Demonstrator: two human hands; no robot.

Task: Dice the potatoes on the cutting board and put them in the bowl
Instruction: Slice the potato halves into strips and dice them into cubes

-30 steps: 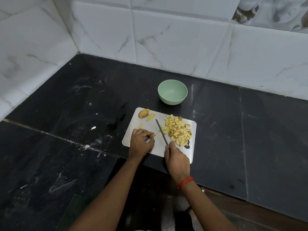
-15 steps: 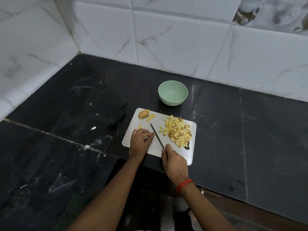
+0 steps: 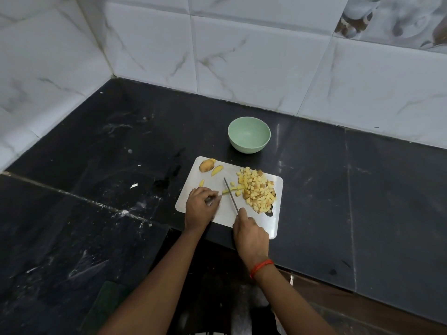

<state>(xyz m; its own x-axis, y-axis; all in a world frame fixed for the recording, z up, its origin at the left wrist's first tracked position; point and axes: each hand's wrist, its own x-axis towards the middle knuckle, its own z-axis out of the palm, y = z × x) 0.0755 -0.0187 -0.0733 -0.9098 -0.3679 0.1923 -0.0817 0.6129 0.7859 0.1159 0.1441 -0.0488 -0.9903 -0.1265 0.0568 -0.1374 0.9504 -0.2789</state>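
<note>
At the cutting board's (image 3: 273, 228) 6 o'clock edge, the knife (image 3: 231, 195) is gripped in the right hand (image 3: 251, 235). Its blade is laid across a potato strip (image 3: 226, 191), which is pinched at one end by the curled fingertips of the left hand (image 3: 200, 209) at 8 o'clock. Diced potato (image 3: 257, 192) is heaped at 3 o'clock, an uncut potato piece (image 3: 205, 165) is left at 11 o'clock, and the bowl (image 3: 249, 135) is set just beyond the board at 12 o'clock.
</note>
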